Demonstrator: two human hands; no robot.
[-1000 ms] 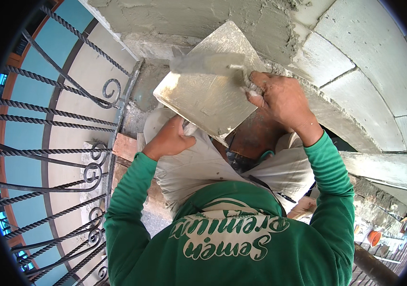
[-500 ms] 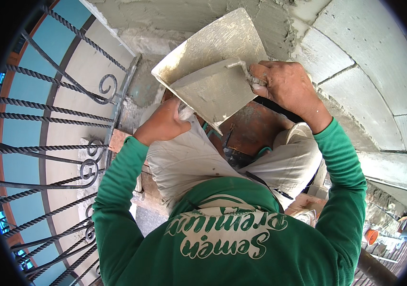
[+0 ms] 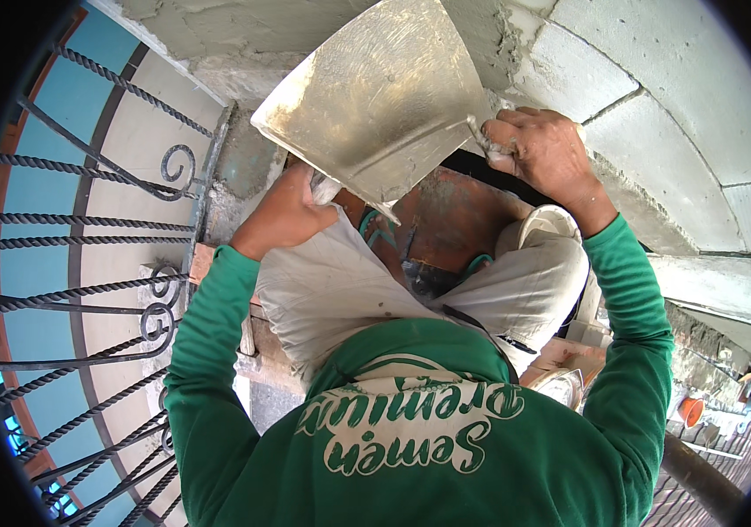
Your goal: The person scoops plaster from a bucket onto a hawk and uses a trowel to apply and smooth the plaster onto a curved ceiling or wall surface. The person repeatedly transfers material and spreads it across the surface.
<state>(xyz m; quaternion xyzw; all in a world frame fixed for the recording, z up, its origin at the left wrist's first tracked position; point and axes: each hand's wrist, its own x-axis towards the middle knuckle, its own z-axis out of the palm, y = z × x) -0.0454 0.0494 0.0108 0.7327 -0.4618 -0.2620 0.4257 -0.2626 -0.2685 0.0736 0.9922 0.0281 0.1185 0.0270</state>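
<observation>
Rough grey plaster (image 3: 217,22) and pale curved blocks (image 3: 648,114) with mortar joints fill the top of the view, while a black twisted-iron railing (image 3: 85,228) stands at the left against blue and cream surfaces. Against this wall a broad steel trowel blade (image 3: 375,97) is held tilted, its face smeared with a thin film of grey mortar.

The right hand (image 3: 542,154) is closed in a fist at the blade's right edge, seemingly on the handle. The left hand (image 3: 283,211) is curled shut just under the blade's lower left corner, on what seems to be a second, smaller tool, only a pale tip of which shows by the thumb. The step in hand is judged to be the handling of mortar on the blade up near the wall surface; for a next move, a steady tilt and an even press of the blade are called for, lest wet mix slide off.

Much is hidden. The trowel handle is covered by the right fist, and the object in the left hand cannot be identified with certainty. Whether the blade touches the wall cannot be told. The person's green sleeves (image 3: 217,369) and pale trousers (image 3: 340,281) block the floor below, and a reddish-brown surface (image 3: 454,220) between the knees is hard to make out. Small items at the lower right, including an orange pot (image 3: 690,410), are too distorted to be read.
</observation>
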